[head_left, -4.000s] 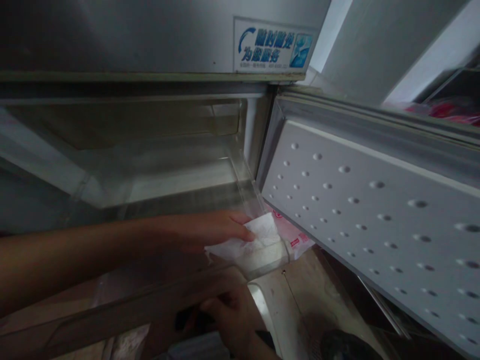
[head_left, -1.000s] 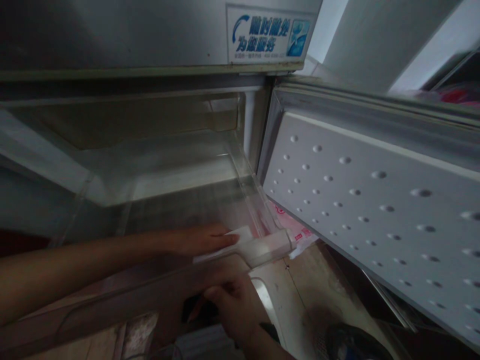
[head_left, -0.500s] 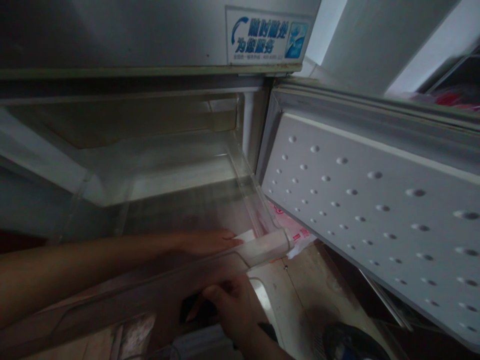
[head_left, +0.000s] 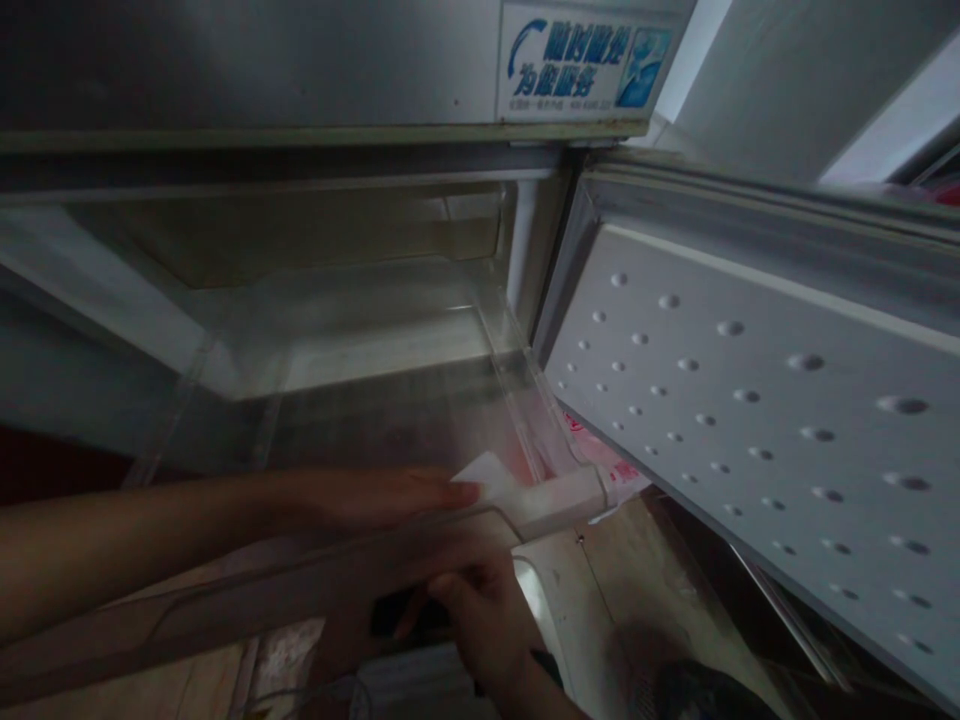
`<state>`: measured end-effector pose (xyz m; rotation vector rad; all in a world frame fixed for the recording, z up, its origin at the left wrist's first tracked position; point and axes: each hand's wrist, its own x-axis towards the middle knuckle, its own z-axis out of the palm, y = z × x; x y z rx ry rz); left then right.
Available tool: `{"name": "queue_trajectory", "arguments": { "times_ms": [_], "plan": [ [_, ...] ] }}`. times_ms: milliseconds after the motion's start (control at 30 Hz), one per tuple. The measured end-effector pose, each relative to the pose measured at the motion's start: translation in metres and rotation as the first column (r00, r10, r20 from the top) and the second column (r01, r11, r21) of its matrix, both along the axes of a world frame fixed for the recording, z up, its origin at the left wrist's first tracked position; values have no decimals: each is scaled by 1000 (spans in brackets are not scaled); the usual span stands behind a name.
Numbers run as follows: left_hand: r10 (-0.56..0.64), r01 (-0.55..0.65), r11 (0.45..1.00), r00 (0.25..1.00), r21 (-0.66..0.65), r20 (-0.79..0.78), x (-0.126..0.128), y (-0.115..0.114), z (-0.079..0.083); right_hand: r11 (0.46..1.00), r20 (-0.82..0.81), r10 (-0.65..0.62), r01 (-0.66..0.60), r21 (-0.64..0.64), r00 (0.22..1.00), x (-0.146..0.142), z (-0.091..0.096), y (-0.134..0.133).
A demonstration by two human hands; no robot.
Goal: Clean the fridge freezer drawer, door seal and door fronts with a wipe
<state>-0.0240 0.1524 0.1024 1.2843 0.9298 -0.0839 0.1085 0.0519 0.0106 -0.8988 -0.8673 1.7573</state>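
My left hand reaches from the left into a clear plastic drawer pulled out of an open fridge compartment. Its fingers lie together and press a white cloth against the drawer's inside, near the front right corner. The cloth's edge shows past my fingertips. Below the drawer's front, my right hand curls its fingers round the underside of the front rim. The drawer's white right corner piece sits just right of the cloth.
The fridge door stands open on the right, its dimpled white inner panel facing me. A blue and white sticker is on the panel above. A pink-printed plastic bag lies behind the drawer corner. A dark object sits low on the right.
Four seconds ago the cloth lay over the drawer's front corner; now my left hand has it lower, inside the drawer. The view has shifted slightly left. My right hand stays under the rim.
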Motion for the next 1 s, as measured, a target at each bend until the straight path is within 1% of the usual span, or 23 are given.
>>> {"name": "queue_trajectory", "arguments": {
  "times_ms": [100,133,200,267,367,433,500,567,600,633,700,733,767,833,900,933,1000],
  "plan": [
    [-18,19,999,999,-27,36,-11,-3,13,998,-156,20,-29,-61,988,0,0,0],
    [-20,22,999,999,-39,42,-15,-5,18,997,-181,30,-43,-67,983,1,-1,0],
    [-6,9,998,999,-61,46,-26,-11,26,995,-195,39,-56,-81,980,1,-1,-1],
    [40,-38,997,999,-64,32,-40,-16,30,993,-174,41,-59,-100,984,2,-3,-1],
    [122,-127,989,991,-82,-63,-62,-23,28,994,-151,30,-45,-99,988,2,-4,-2],
    [187,-203,970,975,-132,-122,-73,-26,24,997,-159,16,-27,-68,987,1,-3,-2],
    [260,-278,950,957,-144,-131,-75,-27,21,999,-165,-3,-4,-43,986,1,-2,-2],
    [300,-311,948,944,-66,-135,-69,-27,22,999,-162,-18,10,-48,987,0,-1,-1],
    [278,-283,959,950,-19,-141,-64,-26,24,998,-162,-31,22,-61,986,0,-1,-1],
    [232,-232,973,961,20,-151,-60,-26,26,997,-159,-43,32,-76,986,0,-1,-1],
    [116,-108,993,979,52,-170,-52,-24,30,995,-165,-51,37,-89,985,0,0,-1],
    [80,-71,996,982,54,-171,-51,-21,31,995,-175,-49,34,-89,983,0,0,-1],
    [84,-77,996,983,49,-163,-50,-18,30,995,-183,-48,31,-91,982,0,1,-2],
    [197,-196,980,973,21,-122,-53,-8,25,994,-190,-38,18,-107,981,1,1,-2],
    [331,-333,942,942,-32,-58,-57,6,15,991,-180,-25,1,-132,983,1,0,-3],
    [382,-383,922,924,-53,-35,-59,13,11,990,-176,-17,-7,-139,984,2,-1,-4],
    [426,-426,902,905,-67,-5,-59,28,3,990,-174,-8,-16,-140,985,2,-2,-4]
  ]
}}
